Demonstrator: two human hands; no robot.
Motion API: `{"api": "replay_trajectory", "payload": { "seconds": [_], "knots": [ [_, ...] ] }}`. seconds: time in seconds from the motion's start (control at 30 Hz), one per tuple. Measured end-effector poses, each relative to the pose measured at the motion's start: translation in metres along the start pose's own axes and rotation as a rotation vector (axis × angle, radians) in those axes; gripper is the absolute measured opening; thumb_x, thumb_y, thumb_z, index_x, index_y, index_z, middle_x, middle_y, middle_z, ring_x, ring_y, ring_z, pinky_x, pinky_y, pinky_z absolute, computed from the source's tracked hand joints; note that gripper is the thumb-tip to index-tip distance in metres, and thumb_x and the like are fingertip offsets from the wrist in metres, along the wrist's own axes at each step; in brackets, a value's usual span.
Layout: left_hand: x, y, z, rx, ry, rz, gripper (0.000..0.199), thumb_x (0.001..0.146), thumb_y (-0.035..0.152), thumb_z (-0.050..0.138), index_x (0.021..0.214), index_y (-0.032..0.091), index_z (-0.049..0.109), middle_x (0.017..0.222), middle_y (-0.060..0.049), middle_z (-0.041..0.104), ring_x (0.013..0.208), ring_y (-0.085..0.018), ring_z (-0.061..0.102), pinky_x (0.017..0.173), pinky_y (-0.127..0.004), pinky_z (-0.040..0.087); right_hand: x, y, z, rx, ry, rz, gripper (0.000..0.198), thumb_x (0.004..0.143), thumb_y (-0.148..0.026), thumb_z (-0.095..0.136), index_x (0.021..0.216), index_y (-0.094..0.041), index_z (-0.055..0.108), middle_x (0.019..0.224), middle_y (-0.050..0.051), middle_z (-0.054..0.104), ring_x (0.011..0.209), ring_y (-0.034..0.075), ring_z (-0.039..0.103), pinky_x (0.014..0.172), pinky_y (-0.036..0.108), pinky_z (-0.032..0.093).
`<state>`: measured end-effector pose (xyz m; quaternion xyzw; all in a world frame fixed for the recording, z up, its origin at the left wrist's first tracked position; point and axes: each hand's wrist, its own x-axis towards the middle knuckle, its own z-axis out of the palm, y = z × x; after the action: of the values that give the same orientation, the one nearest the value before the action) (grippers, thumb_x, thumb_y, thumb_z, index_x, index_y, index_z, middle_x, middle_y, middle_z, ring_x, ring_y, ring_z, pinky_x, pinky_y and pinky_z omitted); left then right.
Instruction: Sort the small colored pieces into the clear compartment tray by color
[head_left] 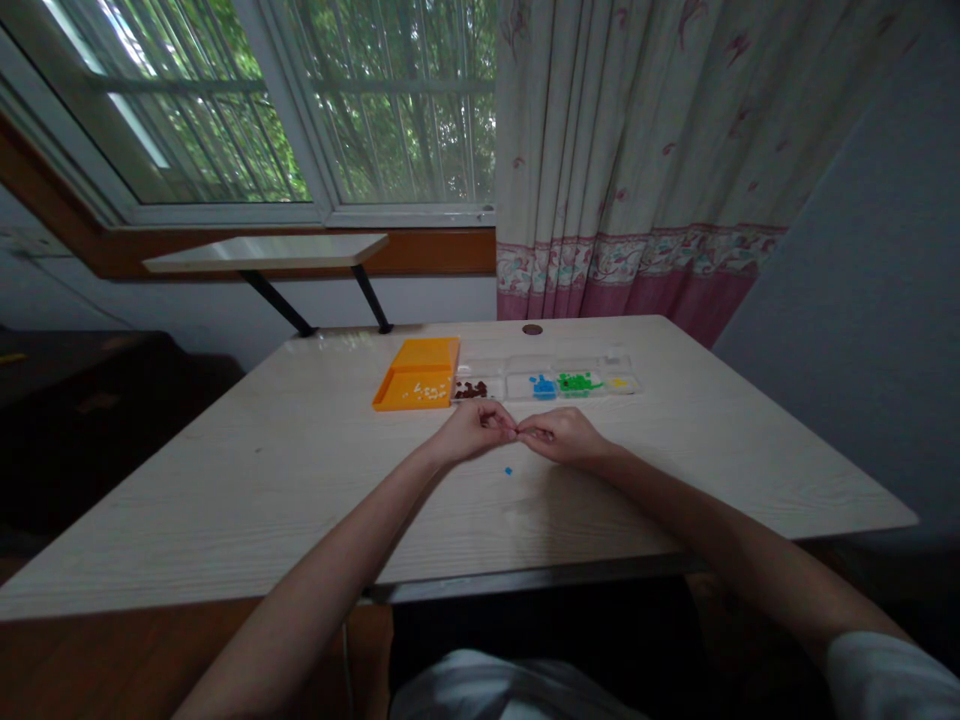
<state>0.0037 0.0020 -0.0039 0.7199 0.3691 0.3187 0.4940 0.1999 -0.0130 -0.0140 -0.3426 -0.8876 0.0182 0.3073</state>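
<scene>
My left hand (480,428) and my right hand (561,435) meet at the fingertips above the middle of the table, both closed in a pinch. Whatever sits between the fingertips is too small and dark to make out. A small blue piece (508,471) lies on the table just below the hands. Beyond them stands an open orange case (417,352) with small white pieces in its near half. To its right, clear plastic boxes hold dark brown pieces (471,390), blue pieces (543,387), green pieces (577,383) and a few yellow pieces (619,383).
The pale wooden table (300,480) has a round dark cable hole (532,329) at its back edge. A raised white shelf (270,252) on black legs stands at the back left. Behind are a window (390,110) and a flowered curtain (637,150).
</scene>
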Motion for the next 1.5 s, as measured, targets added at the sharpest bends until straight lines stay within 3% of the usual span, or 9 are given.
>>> {"api": "replay_trajectory", "payload": {
  "seconds": [0.23,0.33,0.53,0.67,1.2,1.5],
  "knots": [
    [0.002,-0.003,0.001,-0.016,-0.030,0.014,0.027,0.063,0.031,0.070,0.074,0.009,0.059,0.061,0.000,0.057,0.053,-0.005,0.047,0.050,-0.016,0.036,0.000,0.002,0.001,-0.010,0.021,-0.035,0.018,0.079,-0.025,0.052,0.085,-0.020,0.068,0.057,-0.001,0.063,0.051,0.008,0.054,0.053,0.018,0.036],
    [0.001,-0.003,0.001,-0.023,-0.018,0.022,0.029,0.061,0.031,0.071,0.075,0.010,0.056,0.061,0.003,0.053,0.052,-0.004,0.044,0.050,-0.016,0.035,0.001,0.005,-0.003,-0.016,0.096,-0.029,0.018,0.080,-0.025,0.052,0.084,-0.019,0.068,0.058,-0.001,0.064,0.052,0.008,0.055,0.055,0.018,0.038],
    [-0.007,0.007,-0.004,0.215,-0.326,-0.049,0.032,0.062,0.039,0.070,0.069,0.010,0.059,0.053,0.004,0.046,0.049,-0.005,0.038,0.046,-0.017,0.029,0.004,0.011,-0.019,-0.028,0.368,0.074,0.020,0.083,-0.029,0.051,0.084,-0.019,0.068,0.067,0.001,0.067,0.052,0.008,0.055,0.056,0.018,0.042],
    [-0.009,0.008,-0.005,0.278,-0.417,-0.019,0.031,0.060,0.037,0.071,0.070,0.010,0.062,0.057,0.003,0.050,0.053,-0.006,0.042,0.049,-0.017,0.032,0.005,0.013,-0.024,-0.025,0.454,0.104,0.021,0.083,-0.031,0.052,0.082,-0.019,0.069,0.070,0.002,0.069,0.052,0.009,0.055,0.057,0.019,0.044],
    [-0.007,0.007,-0.007,0.349,-0.412,0.085,0.021,0.067,0.027,0.065,0.079,0.010,0.068,0.061,0.000,0.054,0.053,-0.007,0.043,0.049,-0.016,0.032,0.002,0.031,-0.030,-0.086,0.321,0.254,0.024,0.084,-0.033,0.048,0.089,-0.019,0.068,0.083,0.004,0.069,0.068,0.013,0.060,0.067,0.023,0.044],
    [-0.006,0.002,-0.015,0.473,-0.354,0.073,0.024,0.067,0.027,0.063,0.085,0.011,0.067,0.060,0.002,0.053,0.052,-0.006,0.044,0.049,-0.015,0.032,-0.005,0.071,-0.040,-0.280,0.233,0.535,0.024,0.081,-0.033,0.049,0.089,-0.021,0.068,0.072,0.002,0.065,0.068,0.016,0.057,0.062,0.025,0.039]
  ]
}}
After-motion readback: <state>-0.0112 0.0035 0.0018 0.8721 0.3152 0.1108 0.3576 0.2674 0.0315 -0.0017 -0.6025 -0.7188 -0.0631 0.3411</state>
